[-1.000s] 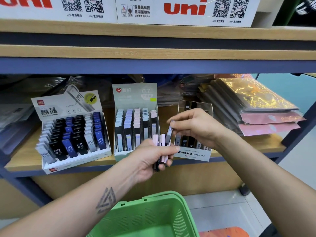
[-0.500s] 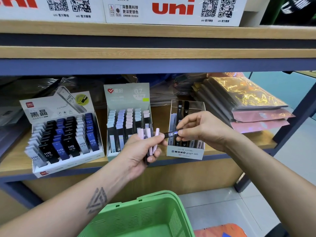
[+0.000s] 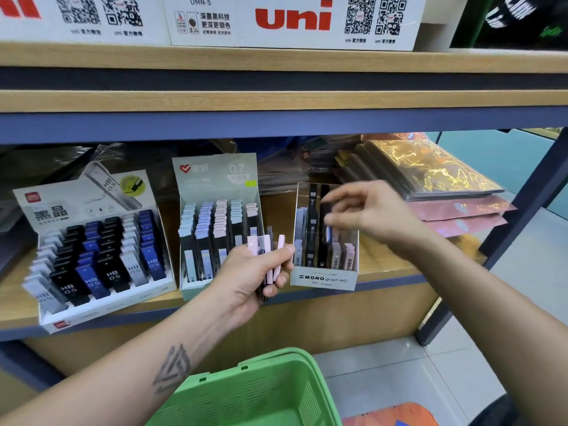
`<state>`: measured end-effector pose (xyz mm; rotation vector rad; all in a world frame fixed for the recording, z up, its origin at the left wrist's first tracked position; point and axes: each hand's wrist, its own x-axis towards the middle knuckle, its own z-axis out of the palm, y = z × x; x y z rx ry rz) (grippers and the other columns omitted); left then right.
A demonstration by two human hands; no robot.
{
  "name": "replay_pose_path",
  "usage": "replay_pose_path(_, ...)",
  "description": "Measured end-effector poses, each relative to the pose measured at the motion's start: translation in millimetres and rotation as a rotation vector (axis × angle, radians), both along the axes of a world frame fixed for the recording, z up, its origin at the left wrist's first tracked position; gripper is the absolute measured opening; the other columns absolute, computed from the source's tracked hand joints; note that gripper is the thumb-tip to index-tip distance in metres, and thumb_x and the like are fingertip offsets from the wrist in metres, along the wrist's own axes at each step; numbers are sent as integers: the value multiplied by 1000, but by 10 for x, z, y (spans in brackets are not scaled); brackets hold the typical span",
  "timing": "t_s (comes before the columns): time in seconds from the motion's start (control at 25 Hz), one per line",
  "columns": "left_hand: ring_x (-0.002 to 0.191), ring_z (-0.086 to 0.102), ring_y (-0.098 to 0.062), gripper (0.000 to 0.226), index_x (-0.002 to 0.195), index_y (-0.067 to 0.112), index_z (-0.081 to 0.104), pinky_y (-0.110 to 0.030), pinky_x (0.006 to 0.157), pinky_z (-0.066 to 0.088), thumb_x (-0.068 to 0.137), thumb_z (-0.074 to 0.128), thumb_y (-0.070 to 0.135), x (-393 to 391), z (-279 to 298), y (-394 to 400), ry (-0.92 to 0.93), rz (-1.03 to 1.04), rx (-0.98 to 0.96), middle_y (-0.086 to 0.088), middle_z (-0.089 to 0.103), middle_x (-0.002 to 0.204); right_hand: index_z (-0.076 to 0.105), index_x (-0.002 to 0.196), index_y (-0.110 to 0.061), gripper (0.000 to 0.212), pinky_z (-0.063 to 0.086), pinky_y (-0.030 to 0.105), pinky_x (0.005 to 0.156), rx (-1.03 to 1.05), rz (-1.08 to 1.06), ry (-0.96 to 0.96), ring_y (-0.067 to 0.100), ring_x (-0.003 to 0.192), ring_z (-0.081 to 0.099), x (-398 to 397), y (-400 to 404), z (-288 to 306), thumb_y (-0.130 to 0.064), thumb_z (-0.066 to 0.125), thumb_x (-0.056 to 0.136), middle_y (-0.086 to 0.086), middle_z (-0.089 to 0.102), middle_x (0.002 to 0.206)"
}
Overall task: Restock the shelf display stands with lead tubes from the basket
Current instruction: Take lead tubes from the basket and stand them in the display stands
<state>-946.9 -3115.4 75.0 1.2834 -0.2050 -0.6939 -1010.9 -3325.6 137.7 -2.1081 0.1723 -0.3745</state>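
1. head view: our left hand (image 3: 255, 272) grips a fanned bunch of lead tubes (image 3: 266, 250), pink and dark ones, fingers curled round them, thumb across the front. the bunch sits upright, in front of the gap between the middle stand and the mono stand.
2. our right hand (image 3: 365, 210) is over the clear mono graph mg stand (image 3: 324, 276), fingers loosely curled and spread, motion-blurred. a small blue tube (image 3: 328, 233) shows just at the fingertips; we cannot tell whether it is pinched or already sitting in the stand.
3. the mono stand holds black, grey and pink tubes standing upright; it sits at the front edge of the wooden shelf (image 3: 384, 262).
4. the middle 0.7 stand (image 3: 215, 179) is just left of it, rows of pastel-capped tubes, near full.
5. the hb 0.5 stand (image 3: 76, 204) is further left, with black, blue and grey tubes in tilted rows.
6. the green basket (image 3: 261, 388) is below the shelf, between our forearms; its contents are out of view.
7. shiny folders (image 3: 430, 170) are stacked at the right of the shelf; white uni boxes (image 3: 292, 20) sit on the shelf above.
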Motion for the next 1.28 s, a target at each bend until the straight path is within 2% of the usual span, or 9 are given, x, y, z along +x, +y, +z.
replay_pose_path(0.12, 49, 48, -14, 12, 83, 2, 65, -17, 34, 29, 89, 72, 9, -18, 14, -12, 10, -23, 1, -13, 61, 71, 72, 105, -9, 19, 63, 33, 77, 70, -240, -204, 25, 78, 75, 126, -315, 106, -3, 74, 88, 16, 76, 89)
replay_pose_path(0.2, 49, 48, -14, 13, 83, 1, 65, -17, 34, 29, 88, 73, 10, -18, 10, -32, 12, -32, 0, -14, 61, 72, 73, 104, -10, 19, 62, 42, 83, -8, -347, -242, 24, 81, 75, 269, -491, 91, -6, 75, 86, 12, 76, 92)
replay_pose_path(0.32, 49, 48, -14, 15, 79, 1, 66, -17, 34, 29, 88, 73, 10, -9, -12, -49, 16, -44, 5, -15, 61, 72, 74, 109, -13, 24, 58, 41, 92, -175, -368, -215, 19, 95, 71, 412, -577, 78, -9, 74, 85, 3, 75, 102)
replay_pose_path(0.44, 50, 48, -14, 17, 78, 0, 66, -17, 35, 30, 87, 74, 11, 3, -20, -57, 21, -56, 16, -15, 60, 72, 74, 113, -15, 25, 51, 28, 89, -387, -372, -208, 17, 102, 67, 469, -579, 69, -11, 71, 89, 1, 74, 109)
replay_pose_path(0.72, 49, 47, -13, 14, 80, 1, 66, -17, 34, 30, 88, 73, 11, 32, -63, -76, 29, -72, 23, -14, 61, 72, 76, 112, -16, 23, 54, 36, 81, -719, -428, -109, 32, 99, 67, 590, -557, -79, -12, 69, 91, 9, 75, 109)
replay_pose_path(0.92, 48, 47, -15, 14, 77, 2, 66, -18, 34, 29, 87, 74, 10, 51, -96, -107, 39, -72, 21, -15, 60, 72, 77, 103, -17, 18, 58, 42, 82, -660, -414, -47, 30, 95, 68, 632, -598, -135, -9, 70, 88, 7, 75, 104)
replay_pose_path(1.12, 48, 48, -15, 15, 78, 2, 66, -18, 34, 31, 86, 75, 10, 55, -96, -106, 42, -79, 24, -15, 61, 72, 79, 100, -12, 18, 48, 28, 75, -580, -425, -157, 28, 92, 66, 637, -550, -3, -7, 68, 86, 7, 76, 101)
replay_pose_path(1.2, 48, 48, -15, 15, 79, 2, 66, -18, 34, 30, 86, 74, 10, 47, -86, -104, 41, -81, 21, -15, 61, 72, 77, 93, -16, 13, 54, 32, 77, -433, -401, -231, 25, 89, 69, 643, -534, 87, -10, 70, 84, 5, 76, 97)
replay_pose_path(1.28, 47, 48, -14, 14, 80, 1, 65, -17, 34, 30, 87, 74, 10, 37, -74, -99, 42, -84, 20, -15, 61, 71, 74, 80, -28, 13, 60, 43, 80, -220, -345, -274, 24, 87, 71, 650, -490, 141, -15, 74, 80, -1, 75, 91)
